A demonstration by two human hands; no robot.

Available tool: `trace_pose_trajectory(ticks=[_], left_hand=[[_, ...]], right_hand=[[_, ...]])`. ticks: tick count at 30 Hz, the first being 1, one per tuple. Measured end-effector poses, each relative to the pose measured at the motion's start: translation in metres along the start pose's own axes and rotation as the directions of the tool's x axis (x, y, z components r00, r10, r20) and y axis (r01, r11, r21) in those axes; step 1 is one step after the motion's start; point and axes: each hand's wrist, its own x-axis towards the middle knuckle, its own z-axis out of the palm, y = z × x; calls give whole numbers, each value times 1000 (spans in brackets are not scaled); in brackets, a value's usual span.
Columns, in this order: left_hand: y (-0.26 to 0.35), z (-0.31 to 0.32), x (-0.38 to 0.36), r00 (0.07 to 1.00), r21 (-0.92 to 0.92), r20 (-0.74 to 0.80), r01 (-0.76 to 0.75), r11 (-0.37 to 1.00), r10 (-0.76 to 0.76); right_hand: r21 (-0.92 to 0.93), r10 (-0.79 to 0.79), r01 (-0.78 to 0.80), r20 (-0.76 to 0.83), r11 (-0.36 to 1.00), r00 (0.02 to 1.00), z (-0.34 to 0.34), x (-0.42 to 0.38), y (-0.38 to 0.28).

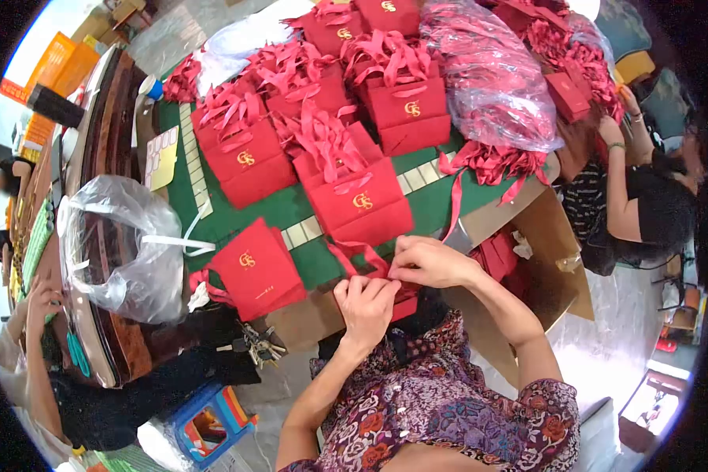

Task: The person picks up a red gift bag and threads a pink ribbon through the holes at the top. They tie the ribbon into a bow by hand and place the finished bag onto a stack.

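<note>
At the table's front edge, my left hand [366,311] has its fingers closed on a red ribbon [363,253]. My right hand [433,263] pinches the same ribbon just to the right, and the two hands nearly touch. Below them a red paper bag [404,305] shows only in part, mostly hidden by my fingers. Right behind my hands stands a stack of red gift bags [362,197] with gold lettering and ribbon handles. More flat red bags [258,271] lie to the left of my left hand.
More bag stacks [405,110] and a plastic-wrapped ribbon bundle [492,79] cover the green tabletop [248,211]. A clear plastic bag [122,252] hangs at the left; keys [259,346] lie below. An open cardboard box [558,259] is at the right. Co-workers [645,189] sit on both sides.
</note>
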Motion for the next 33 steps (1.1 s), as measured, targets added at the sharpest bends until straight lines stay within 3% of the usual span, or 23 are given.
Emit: trace_pose_trajectory(ticks=[1, 3, 7, 9, 10, 11, 14, 17, 19, 20, 23, 27, 29, 31, 33], left_hand=[[-1, 0, 0, 1000, 19, 10, -26, 999, 26], [-1, -1, 1, 999, 7, -12, -52, 999, 52], [-8, -5, 6, 999, -27, -23, -36, 999, 36], [-8, -10, 9, 1000, -71, 28, -6, 997, 7], [-9, -8, 6, 999, -74, 48, -1, 997, 5], [-8, -8, 7, 999, -67, 48, 2, 998, 1], [-14, -10, 14, 991, -106, 53, 127, 986, -122], [-25, -16, 17, 975, -128, 40, 221, 967, -218], [-31, -20, 17, 961, -129, 49, 275, 953, -271], [-34, -21, 18, 948, -126, 53, 317, 940, -312], [-45, -14, 18, 931, -121, 47, 364, 923, -361], [-45, -3, 13, 961, -35, 15, 276, 960, -276], [-23, -14, 21, 972, 64, -133, 203, 977, -193], [-7, -26, 18, 983, -140, -130, 110, 984, -128], [13, -40, 19, 985, -444, 80, 172, 879, -153]], right_hand=[[98, -22, 14, 80, 995, 997, -2, 3, 2], [148, -25, 12, 86, 989, 996, -1, 4, 7], [143, -20, 28, -57, 989, 998, 18, 5, 6], [399, 182, -59, -277, 915, 943, 29, 8, 7], [363, 164, -11, -394, 932, 904, 31, 16, 9], [450, 278, -87, -378, 889, 883, 31, 16, 9], [346, 289, -141, -428, 928, 856, 30, 17, 7], [359, 215, -44, -450, 932, 867, 26, 5, 12], [-195, 5, -58, -262, 979, 965, 17, -14, 9], [-233, 59, -94, -150, 968, 987, 10, -23, 6], [-109, 163, -181, -155, 977, 974, -5, -50, -12], [-82, 125, -150, -248, 985, 961, -8, -64, -44], [-178, 35, -89, -286, 980, 958, -1, -59, -52], [-231, -33, -44, -318, 972, 947, 12, -49, -50], [-333, -108, -8, -330, 943, 938, 18, -37, -53]])
